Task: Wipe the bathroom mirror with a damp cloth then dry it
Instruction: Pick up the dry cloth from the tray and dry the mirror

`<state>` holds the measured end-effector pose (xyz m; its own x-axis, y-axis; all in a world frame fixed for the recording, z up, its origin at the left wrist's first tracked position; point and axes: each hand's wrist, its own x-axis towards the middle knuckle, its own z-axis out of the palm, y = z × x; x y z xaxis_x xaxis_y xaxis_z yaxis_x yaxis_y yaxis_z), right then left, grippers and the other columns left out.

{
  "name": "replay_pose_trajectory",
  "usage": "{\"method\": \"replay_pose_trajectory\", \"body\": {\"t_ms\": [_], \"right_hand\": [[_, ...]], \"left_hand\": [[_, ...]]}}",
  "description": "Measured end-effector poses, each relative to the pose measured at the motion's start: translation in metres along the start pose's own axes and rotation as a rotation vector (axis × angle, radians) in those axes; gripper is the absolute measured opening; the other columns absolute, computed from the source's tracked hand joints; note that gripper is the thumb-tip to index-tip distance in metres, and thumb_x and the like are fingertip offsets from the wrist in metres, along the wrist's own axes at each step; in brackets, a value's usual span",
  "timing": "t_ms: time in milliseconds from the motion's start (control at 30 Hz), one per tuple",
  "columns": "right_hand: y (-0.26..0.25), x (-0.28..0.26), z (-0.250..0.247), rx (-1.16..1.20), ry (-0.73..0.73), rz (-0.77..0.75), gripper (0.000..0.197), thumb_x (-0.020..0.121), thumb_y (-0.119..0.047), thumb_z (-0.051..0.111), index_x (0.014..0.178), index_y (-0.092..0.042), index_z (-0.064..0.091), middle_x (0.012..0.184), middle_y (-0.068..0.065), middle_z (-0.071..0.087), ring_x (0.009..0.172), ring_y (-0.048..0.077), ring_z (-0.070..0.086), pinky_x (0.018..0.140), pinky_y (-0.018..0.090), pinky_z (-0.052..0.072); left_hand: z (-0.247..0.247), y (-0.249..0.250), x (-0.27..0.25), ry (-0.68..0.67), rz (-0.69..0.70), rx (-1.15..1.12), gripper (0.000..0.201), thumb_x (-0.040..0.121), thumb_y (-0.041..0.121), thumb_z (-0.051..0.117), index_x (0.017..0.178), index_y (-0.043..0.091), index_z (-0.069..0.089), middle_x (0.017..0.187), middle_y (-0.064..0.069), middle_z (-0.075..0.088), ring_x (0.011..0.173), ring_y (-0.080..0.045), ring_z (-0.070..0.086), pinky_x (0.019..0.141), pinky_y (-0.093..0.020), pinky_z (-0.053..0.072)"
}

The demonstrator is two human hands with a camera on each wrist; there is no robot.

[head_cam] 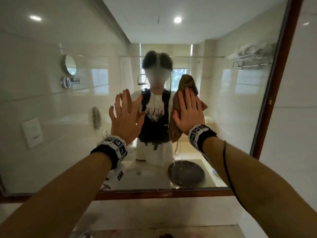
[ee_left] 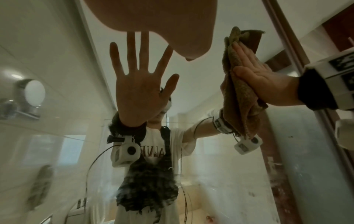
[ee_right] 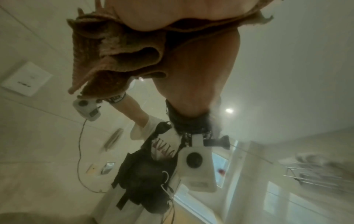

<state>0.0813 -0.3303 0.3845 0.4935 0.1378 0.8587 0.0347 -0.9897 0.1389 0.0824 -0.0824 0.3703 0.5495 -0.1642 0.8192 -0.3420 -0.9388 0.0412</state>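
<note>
The bathroom mirror (head_cam: 68,138) fills the head view and its glass looks hazy and streaked. My left hand (head_cam: 126,114) rests flat on the glass with fingers spread and holds nothing; the left wrist view shows its palm (ee_left: 153,15) close up. My right hand (head_cam: 188,110) presses a crumpled brown cloth (head_cam: 187,79) against the glass with straight fingers. The cloth (ee_left: 239,91) bunches out above and below that right hand (ee_left: 268,86). In the right wrist view the cloth (ee_right: 114,50) hangs in folds under my palm (ee_right: 172,12).
A dark wooden frame (head_cam: 281,83) borders the mirror on the right and along the bottom (head_cam: 163,193). White tiled wall (head_cam: 301,117) lies beyond it. A pale counter (head_cam: 154,213) runs below. A thin black cable (head_cam: 226,169) trails along my right forearm.
</note>
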Motion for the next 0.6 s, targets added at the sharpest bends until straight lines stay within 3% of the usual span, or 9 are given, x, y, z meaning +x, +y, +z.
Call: {"method": "replay_pose_trajectory", "body": {"t_ms": [267, 433, 600], "right_hand": [[0.087, -0.034, -0.004, -0.012, 0.03, 0.136, 0.071, 0.094, -0.047, 0.03, 0.151, -0.007, 0.015, 0.156, 0.023, 0.016, 0.145, 0.034, 0.015, 0.118, 0.044, 0.008], [0.14, -0.068, 0.0, -0.01, 0.04, 0.326, 0.071, 0.094, -0.044, 0.029, 0.152, -0.005, 0.013, 0.157, 0.023, 0.015, 0.145, 0.037, 0.013, 0.118, 0.049, 0.014], [0.145, -0.087, 0.008, 0.044, 0.05, 0.467, 0.073, 0.094, -0.044, 0.027, 0.152, -0.004, 0.007, 0.158, 0.023, 0.01, 0.146, 0.036, 0.011, 0.118, 0.047, 0.012]], "left_hand": [[0.031, 0.073, 0.011, 0.018, 0.094, 0.03, 0.065, 0.1, 0.048, 0.041, 0.156, 0.032, 0.012, 0.164, -0.016, 0.001, 0.149, -0.04, 0.005, 0.114, -0.062, 0.017], [0.038, 0.115, 0.015, 0.033, 0.143, -0.017, 0.062, 0.099, 0.046, 0.044, 0.155, 0.029, 0.022, 0.163, -0.017, 0.007, 0.149, -0.041, 0.008, 0.115, -0.061, 0.015], [0.052, 0.136, 0.005, 0.022, 0.153, -0.05, 0.063, 0.098, 0.046, 0.042, 0.155, 0.028, 0.022, 0.163, -0.019, 0.009, 0.149, -0.042, 0.009, 0.116, -0.063, 0.015]]}}
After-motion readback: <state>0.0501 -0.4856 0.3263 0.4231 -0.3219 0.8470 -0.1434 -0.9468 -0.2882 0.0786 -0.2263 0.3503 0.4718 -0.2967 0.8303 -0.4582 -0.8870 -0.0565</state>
